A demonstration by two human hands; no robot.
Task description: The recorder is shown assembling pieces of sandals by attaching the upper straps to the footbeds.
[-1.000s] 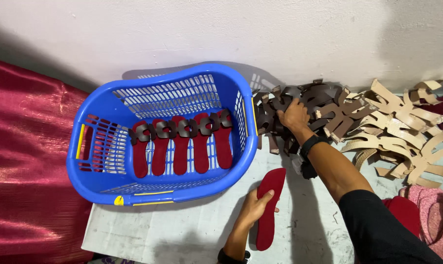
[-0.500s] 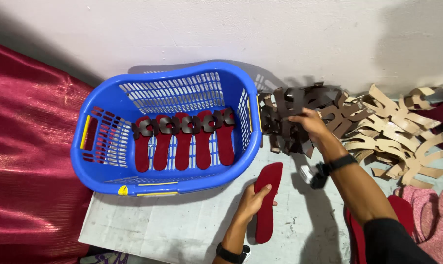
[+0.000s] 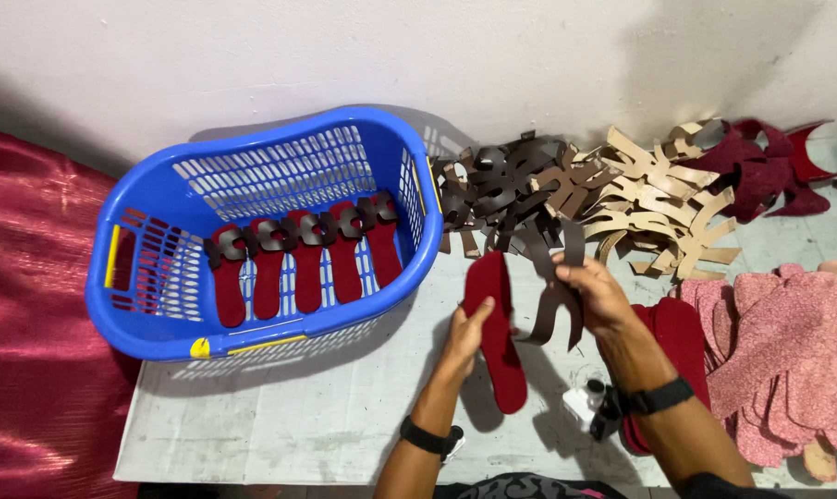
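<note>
At the centre of the frame the left hand (image 3: 464, 337) grips a dark red insole (image 3: 495, 323) by its edge, lifted just above the white table (image 3: 280, 416), while the right hand (image 3: 596, 294) pinches a dark brown strap piece (image 3: 552, 300) beside it. To the left, a blue basket (image 3: 252, 157) holds 5 strapped red insoles (image 3: 307, 263). Brown straps (image 3: 515, 185) and tan straps (image 3: 659, 199) lie heaped along the wall, upper right
</note>
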